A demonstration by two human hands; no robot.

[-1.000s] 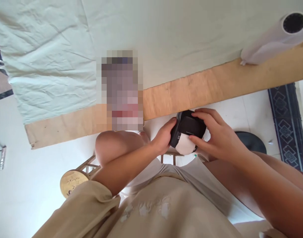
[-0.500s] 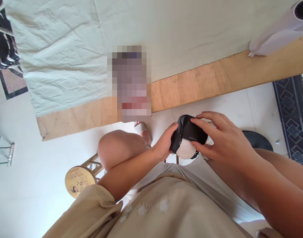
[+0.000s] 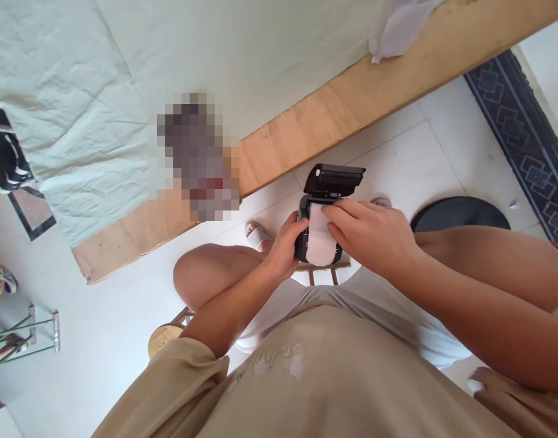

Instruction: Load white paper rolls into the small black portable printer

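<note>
Above my lap, my left hand (image 3: 288, 246) grips the left side of a small black portable receipt printer (image 3: 301, 248), thumb on its edge. The printer's lid (image 3: 336, 178) stands swung up on the far side. White paper (image 3: 321, 243) covers the compartment, its rounded lower end toward me. My right hand (image 3: 370, 231) comes from the right, its fingertips bent together on the paper's right edge near the top. The fingers hide part of the paper and the printer's right side.
Beyond my knees runs a wooden table edge (image 3: 306, 137) under a pale green cloth (image 3: 261, 67). A pixelated item (image 3: 197, 161) lies across that edge. A round wooden stool (image 3: 165, 340) stands left, a black round seat (image 3: 461, 213) right. A dark patterned mat (image 3: 511, 128) lies on the floor.
The printer's lid has gone from closed to raised, uncovering the paper. My right hand has moved from the lid to the paper. The view has turned, shifting the table leftward.
</note>
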